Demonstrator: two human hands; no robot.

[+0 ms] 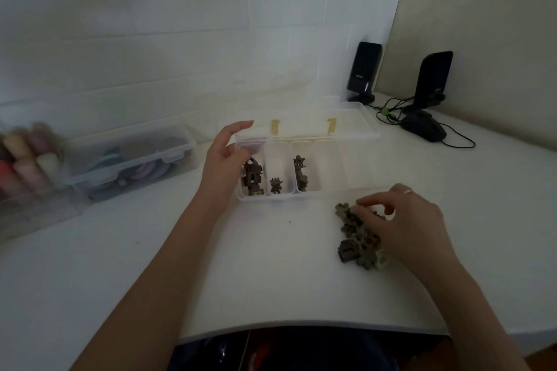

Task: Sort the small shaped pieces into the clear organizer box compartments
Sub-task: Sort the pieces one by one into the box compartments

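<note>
Right hand [404,220] over the pile [358,238] of loose pieces on the bench [271,274], fingers curled down into the heap and picking at it. Whether a piece is actually pinched cannot be told; the fingertips hide it. Left hand [223,156] at the left end of the box [331,190], fingers relaxed and spread, thumb side touching the box wall. It seems to steady the box and holds nothing.

Pile sits just beside the box's near-right edge. Three left compartments have pieces in them: brown blocky ones at far left [251,178], one small figure in the next [275,185], a stack of grey-brown ones in the third [300,173]. Compartments further right look empty, though the clear walls wash out there.

Risks, as judgement:
- Pieces look knobby and lobed, so they may interlock. Lifting one could drag neighbours up and scatter them on the bench.
- Colours are close (brown, olive, grey) and the light is dim, so shape is easy to misread and a piece may go in the wrong compartment.
- Box is light, thin plastic. A nudge from either hand could slide it, and the lid [316,126] lying open behind could tip it.

Materials: box clear, glossy, rigid plastic with thin dividers and two yellowish hinge tabs. Pieces matte, small, hard-looking, with notched outlines. Bench smooth, white.
</note>
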